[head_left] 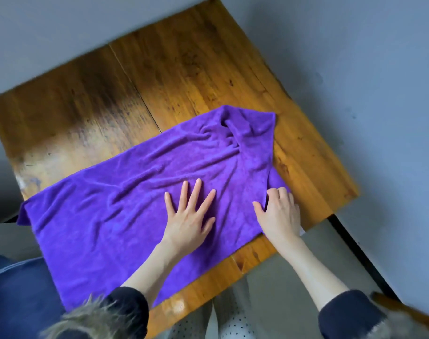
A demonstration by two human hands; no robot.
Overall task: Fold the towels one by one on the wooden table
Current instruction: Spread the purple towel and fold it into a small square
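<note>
A purple towel lies spread across the near half of the wooden table, wrinkled, with its far right corner bunched and folded over. Its left end hangs a little over the table's left edge. My left hand lies flat on the towel's middle, fingers straight and spread. My right hand is at the towel's near right edge, fingers curled into a fold of the cloth there.
A dark blue cloth lies at the lower left beside the table. Grey walls surround the table at the back and right. A black strip runs along the floor to the right. Bare wood shows on the table's far half.
</note>
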